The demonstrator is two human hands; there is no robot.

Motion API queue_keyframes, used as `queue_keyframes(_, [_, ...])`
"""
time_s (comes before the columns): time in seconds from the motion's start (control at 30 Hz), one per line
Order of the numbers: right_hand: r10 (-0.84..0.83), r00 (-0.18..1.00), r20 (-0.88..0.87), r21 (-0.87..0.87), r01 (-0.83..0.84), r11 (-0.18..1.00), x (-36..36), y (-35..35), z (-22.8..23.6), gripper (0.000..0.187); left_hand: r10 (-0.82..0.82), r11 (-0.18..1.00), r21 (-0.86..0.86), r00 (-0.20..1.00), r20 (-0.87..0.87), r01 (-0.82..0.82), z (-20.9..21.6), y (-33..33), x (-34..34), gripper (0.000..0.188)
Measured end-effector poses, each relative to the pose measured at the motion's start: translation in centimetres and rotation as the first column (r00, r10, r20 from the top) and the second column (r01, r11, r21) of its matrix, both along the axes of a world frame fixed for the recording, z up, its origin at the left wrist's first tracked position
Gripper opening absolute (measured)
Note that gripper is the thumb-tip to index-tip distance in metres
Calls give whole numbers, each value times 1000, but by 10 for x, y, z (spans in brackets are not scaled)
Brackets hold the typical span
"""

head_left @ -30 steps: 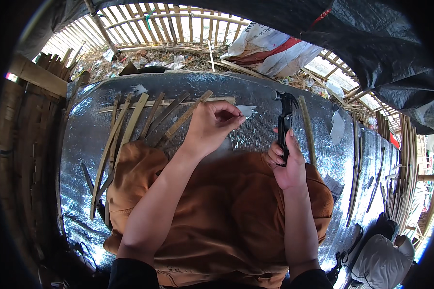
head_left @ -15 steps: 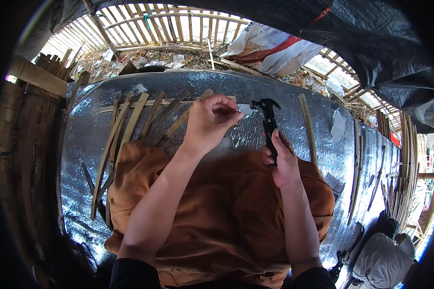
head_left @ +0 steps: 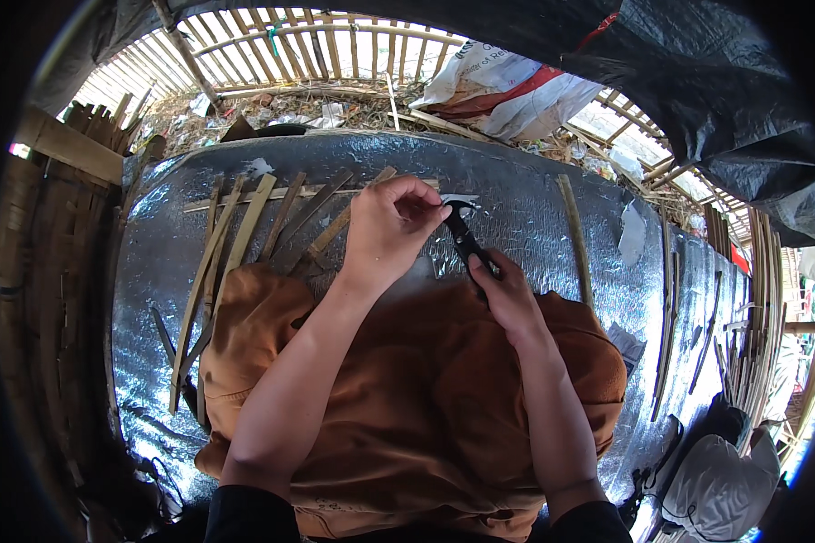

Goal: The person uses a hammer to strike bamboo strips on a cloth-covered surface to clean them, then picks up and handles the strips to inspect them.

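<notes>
Sleeves (head_left: 249, 514), 2 and dark, mark our near edge, with brown cloth (head_left: 389, 380) covering our lap just beyond. Our right hand (head_left: 509, 294) has its fingers clamped on the handle of a black claw hammer (head_left: 467, 242), which tilts up and leftward past the far side of the lap. Its head lies right by the fingertips of our left hand (head_left: 389, 226), where we see thumb and forefinger brought together; whether anything small is pinched there, or whether the metal touches skin, we cannot tell. We judge the step in hand to be lining up the hammer head with that pinch. The next move would call for a steady left hand and a controlled right wrist. Farther out, we note wooden slats (head_left: 249, 222) to the left and 1 lone slat (head_left: 575, 237) to the right, on a silvery sheet (head_left: 620, 294). Beyond it we find a white sack (head_left: 475, 77) and, farthest, a slatted fence (head_left: 321, 50).
</notes>
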State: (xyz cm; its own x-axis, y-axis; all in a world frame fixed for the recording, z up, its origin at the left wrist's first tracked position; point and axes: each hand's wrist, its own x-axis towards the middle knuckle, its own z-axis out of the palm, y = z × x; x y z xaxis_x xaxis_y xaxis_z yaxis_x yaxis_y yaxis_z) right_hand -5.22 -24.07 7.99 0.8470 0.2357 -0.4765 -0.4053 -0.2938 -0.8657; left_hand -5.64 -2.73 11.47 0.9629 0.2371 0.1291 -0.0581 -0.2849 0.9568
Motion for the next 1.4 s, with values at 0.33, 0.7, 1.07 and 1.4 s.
queue_keyframes(0.33, [529, 678, 510, -595, -167, 786, -14, 0, -65, 34, -25, 1000, 3, 999, 24, 25, 1, -3, -1, 7])
queue_keyframes(0.7, [-74, 863, 500, 181, -20, 983, -2, 17, 6, 20, -190, 918, 364, 980, 54, 158, 2, -12, -10, 13])
queue_keyframes(1.07, [59, 838, 542, 50, -103, 993, -2, 13, 1, 5, -306, 868, 428, 950, 60, 253, 3, -10, -11, 12])
queue_keyframes(1.4, [53, 843, 535, 75, -110, 991, -2, 12, 2, 6, -309, 893, 342, 951, -3, 292, 7, -11, -9, 9])
